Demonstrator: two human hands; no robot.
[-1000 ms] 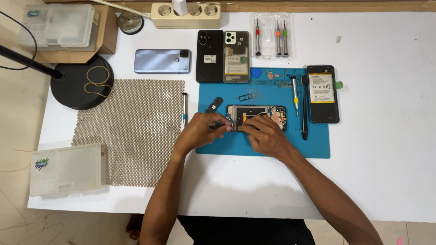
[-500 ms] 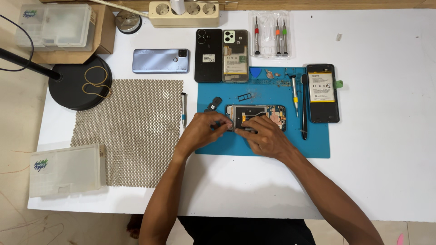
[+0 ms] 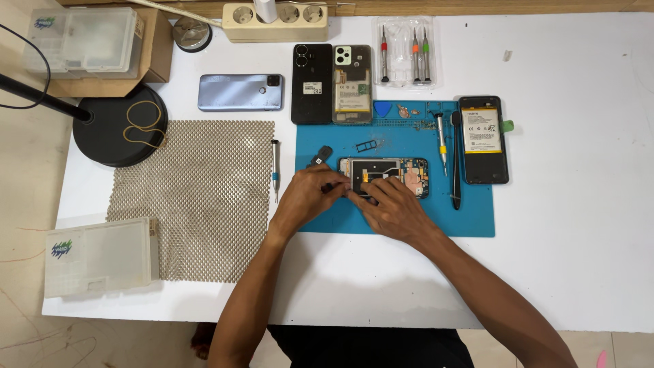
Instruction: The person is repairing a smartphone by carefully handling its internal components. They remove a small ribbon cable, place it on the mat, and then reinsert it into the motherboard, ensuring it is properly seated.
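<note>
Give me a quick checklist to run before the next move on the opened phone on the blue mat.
1. Opened phone lies flat on the blue mat: ok.
2. Left hand steadies the phone's left end: ok.
3. Right hand has fingertips on the lower edge: ok.
4. What the left fingers pinch: cannot tell, too small.
5. Yellow-handled screwdriver lies within reach, right of the phone: ok.
6. Loose small parts at the mat's top edge sit apart from the hands: ok.
</note>
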